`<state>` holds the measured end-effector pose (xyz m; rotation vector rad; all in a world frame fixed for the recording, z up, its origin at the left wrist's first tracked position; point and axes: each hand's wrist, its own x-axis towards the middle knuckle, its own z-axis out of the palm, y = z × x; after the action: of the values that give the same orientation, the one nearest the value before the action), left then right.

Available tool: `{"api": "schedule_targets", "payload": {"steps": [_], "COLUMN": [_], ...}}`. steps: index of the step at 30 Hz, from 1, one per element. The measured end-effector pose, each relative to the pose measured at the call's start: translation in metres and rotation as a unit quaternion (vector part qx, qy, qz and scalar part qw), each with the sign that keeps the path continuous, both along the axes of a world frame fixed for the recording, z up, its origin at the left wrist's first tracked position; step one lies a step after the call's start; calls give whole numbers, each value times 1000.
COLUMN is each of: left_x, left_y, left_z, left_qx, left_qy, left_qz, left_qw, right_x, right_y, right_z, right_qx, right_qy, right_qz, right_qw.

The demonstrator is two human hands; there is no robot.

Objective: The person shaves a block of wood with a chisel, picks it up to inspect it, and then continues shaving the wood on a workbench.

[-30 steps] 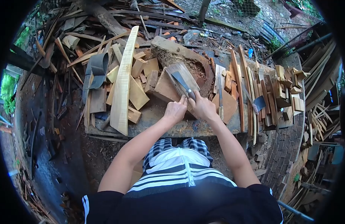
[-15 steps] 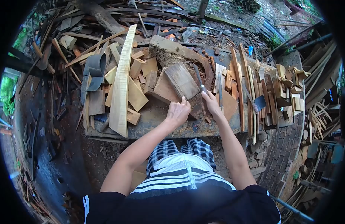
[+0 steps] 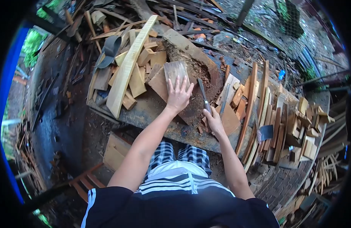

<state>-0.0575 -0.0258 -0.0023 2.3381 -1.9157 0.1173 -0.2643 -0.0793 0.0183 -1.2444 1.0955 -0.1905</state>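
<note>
A grey, weathered wooden block (image 3: 174,69) sits on a wider brown board (image 3: 158,86) near the middle of the workbench. Over the near part of this block my left hand (image 3: 178,95) lies flat with its fingers spread, hiding some of the surface. My right hand (image 3: 213,120) is closed around the dark handle of a chisel (image 3: 202,92). Its long metal blade points away from me, to the right of the block and apart from it. Beside the right hand, a thin metal strip (image 3: 224,99) lies across a brown piece of wood (image 3: 229,121).
A long pale plank (image 3: 131,68) leans over a heap of offcuts (image 3: 138,85) on the left. Curled grey sanding material (image 3: 109,51) hangs there. Long strips (image 3: 248,110) and stacked small blocks (image 3: 302,133) cover the right end. Behind stands a thick rough slab (image 3: 186,43).
My left hand has gone from bent fingers at the block's near edge to lying flat on it. The block has turned more upright in view. The chisel stays in my right hand.
</note>
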Motion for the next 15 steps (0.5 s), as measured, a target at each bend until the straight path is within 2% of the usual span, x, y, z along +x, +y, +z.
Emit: {"api": "schedule_targets", "payload": {"steps": [2,4,6,8,10,11,12,14,15], "left_x": [9,22,36,42,45,59,72,59,54], "left_y": [9,26,40,47,57,70,81,111,131], "left_z": [9,27,42,48,78,46,22,62,69], "left_qx": [-17,-101,-154,-177,-137,-266,-339,-365,-381], "left_qy": [-8,46,92,191,376,389,421,629,620], "left_qz": [-8,-2,72,183,335,316,328,380,391], "left_qw": [1000,994,981,948,853,823,775,572,563], "right_x": [-6,-6,-3,3,13,15,21,35,42], "right_y": [-6,-8,-7,-5,-3,-2,-2,3,4], "right_z": [3,-1,-3,13,27,-12,-3,27,27], "right_qx": [5,-11,-110,-94,-51,-153,-158,-106,-103], "right_qy": [36,33,23,37,29,-30,-34,-61,-85], "right_qz": [36,56,75,96,123,120,137,163,169], "right_qw": [999,998,991,990,991,980,977,979,977]}}
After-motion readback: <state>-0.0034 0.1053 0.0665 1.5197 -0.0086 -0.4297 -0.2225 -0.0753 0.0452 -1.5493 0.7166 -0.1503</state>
